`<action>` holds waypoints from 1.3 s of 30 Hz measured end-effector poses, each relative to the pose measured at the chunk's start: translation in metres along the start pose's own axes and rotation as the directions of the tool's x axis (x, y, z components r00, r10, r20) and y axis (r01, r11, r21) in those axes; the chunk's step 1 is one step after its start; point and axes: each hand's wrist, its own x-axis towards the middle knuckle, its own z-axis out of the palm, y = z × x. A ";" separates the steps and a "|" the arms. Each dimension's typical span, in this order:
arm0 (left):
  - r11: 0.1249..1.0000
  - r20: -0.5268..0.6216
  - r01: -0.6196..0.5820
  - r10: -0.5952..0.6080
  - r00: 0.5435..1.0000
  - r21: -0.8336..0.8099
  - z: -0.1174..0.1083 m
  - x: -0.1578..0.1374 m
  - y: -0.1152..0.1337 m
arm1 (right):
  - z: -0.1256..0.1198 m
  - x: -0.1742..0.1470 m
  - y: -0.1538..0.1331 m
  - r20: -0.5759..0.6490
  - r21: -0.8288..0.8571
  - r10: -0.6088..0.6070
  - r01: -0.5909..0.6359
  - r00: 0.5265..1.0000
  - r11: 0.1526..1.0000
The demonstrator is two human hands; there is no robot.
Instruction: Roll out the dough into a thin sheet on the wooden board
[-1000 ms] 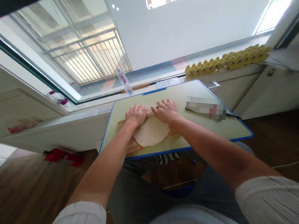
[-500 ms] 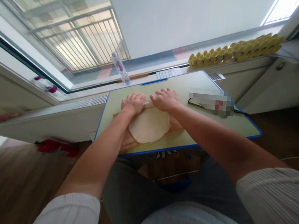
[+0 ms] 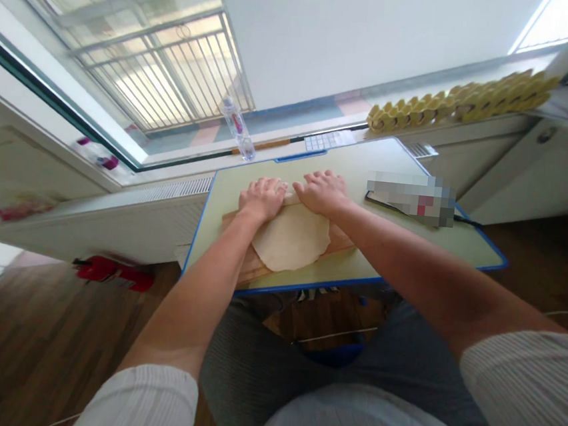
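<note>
While left hand and right hand lie over a rolling pin on dough, fingers loosely spread, bottle and egg trays stand behind the table — wooden floor below.

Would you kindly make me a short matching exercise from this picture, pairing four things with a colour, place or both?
Things:
1. Rolling pin
2. Dough sheet
3. Egg trays
4. Fire extinguisher

Descriptions:
A. Red, on the floor
B. Under the left hand and right hand
C. Yellow, beyond the table
D. Cream, spread over the wooden board

Pairs: 1-B, 2-D, 3-C, 4-A
</note>
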 end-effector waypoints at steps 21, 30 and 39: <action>0.997 -0.030 -0.068 0.067 0.997 -0.040 0.001 -0.052 0.007 | 0.000 -0.062 -0.003 -0.116 0.010 -0.058 0.059 0.992 0.998; 0.998 -0.012 -0.005 0.005 1.000 -0.059 -0.005 -0.013 0.010 | -0.002 -0.024 0.003 -0.085 0.019 -0.036 0.038 0.996 0.999; 0.989 -0.192 -0.147 0.144 0.971 -0.003 0.010 -0.118 0.006 | -0.001 -0.135 -0.017 -0.174 -0.007 -0.130 0.131 0.976 0.991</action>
